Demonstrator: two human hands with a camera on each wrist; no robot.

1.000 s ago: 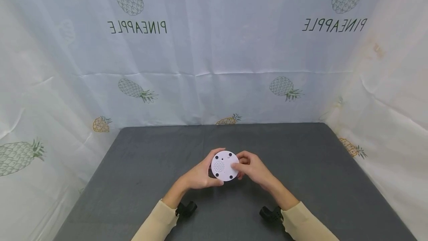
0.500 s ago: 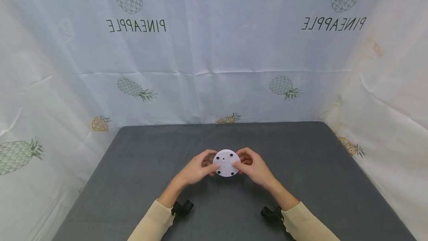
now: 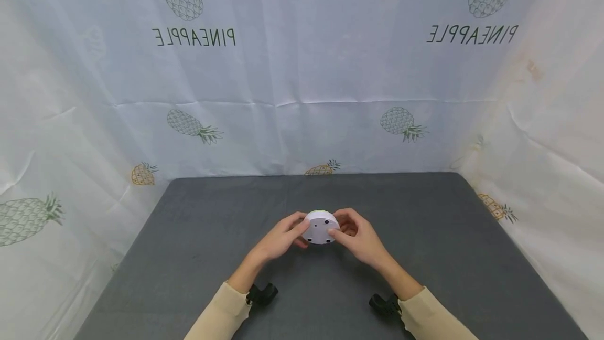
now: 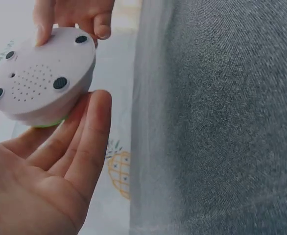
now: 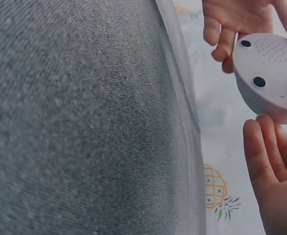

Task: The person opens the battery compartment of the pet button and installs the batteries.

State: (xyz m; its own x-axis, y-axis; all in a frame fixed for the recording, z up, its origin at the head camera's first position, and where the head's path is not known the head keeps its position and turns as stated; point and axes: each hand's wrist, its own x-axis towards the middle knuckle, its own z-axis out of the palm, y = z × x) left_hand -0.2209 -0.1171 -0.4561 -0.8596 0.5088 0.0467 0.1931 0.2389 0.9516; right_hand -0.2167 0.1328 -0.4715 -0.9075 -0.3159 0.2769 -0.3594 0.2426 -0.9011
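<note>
A white round device [image 3: 319, 232] is held up between both hands, its flat underside facing the head camera. In the left wrist view the underside of the device [image 4: 48, 93] shows several black rubber feet, a small hole and a patch of speaker holes; a green edge peeks out below. My left hand [image 3: 276, 239] grips the left side, thumb at the rim and fingers beneath. At the right side my right hand [image 3: 360, 235] pinches it, thumb on the underside and fingers behind. The face turned away is hidden.
Below the hands lies a dark grey cloth-covered table [image 3: 226, 209]. A pale curtain [image 3: 302, 67] printed with pineapples hangs along the back and both sides. Black wrist mounts [image 3: 262, 294] sit by both cuffs.
The device has tipped, so its white side wall now shows at the top. My left hand moved from spanning the edge to gripping with its thumb on the device; the right hand kept its hold.
</note>
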